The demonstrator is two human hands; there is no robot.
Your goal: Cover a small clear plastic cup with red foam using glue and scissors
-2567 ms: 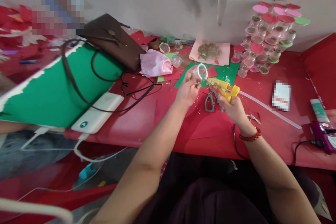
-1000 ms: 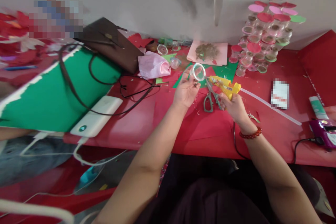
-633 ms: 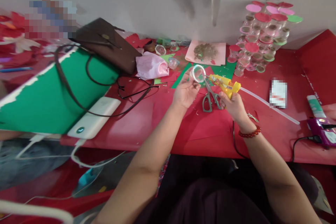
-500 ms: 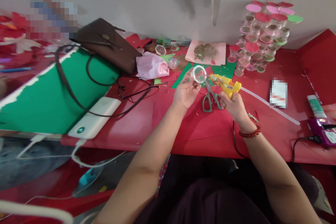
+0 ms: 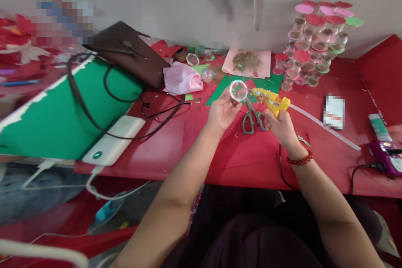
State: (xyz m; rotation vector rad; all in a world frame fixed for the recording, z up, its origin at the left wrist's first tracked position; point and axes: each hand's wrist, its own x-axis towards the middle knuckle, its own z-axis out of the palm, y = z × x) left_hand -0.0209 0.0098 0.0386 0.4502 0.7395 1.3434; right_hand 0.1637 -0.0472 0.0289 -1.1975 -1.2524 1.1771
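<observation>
One clear cup (image 5: 238,91), one yellow glue gun (image 5: 270,100), both in hand

We grip the clear cup in our left hand (image 5: 222,111), holding it by its side above the red table (image 5: 339,155), its rim tilted toward us. Our right hand (image 5: 279,124) is wrapped around the handle of the yellow glue gun, its nozzle just beside the rim; we cannot tell whether they touch. A pale glue stick (image 5: 323,125) trails from the gun's back. Between our hands lie scissors (image 5: 252,111), their handles spread.
</observation>
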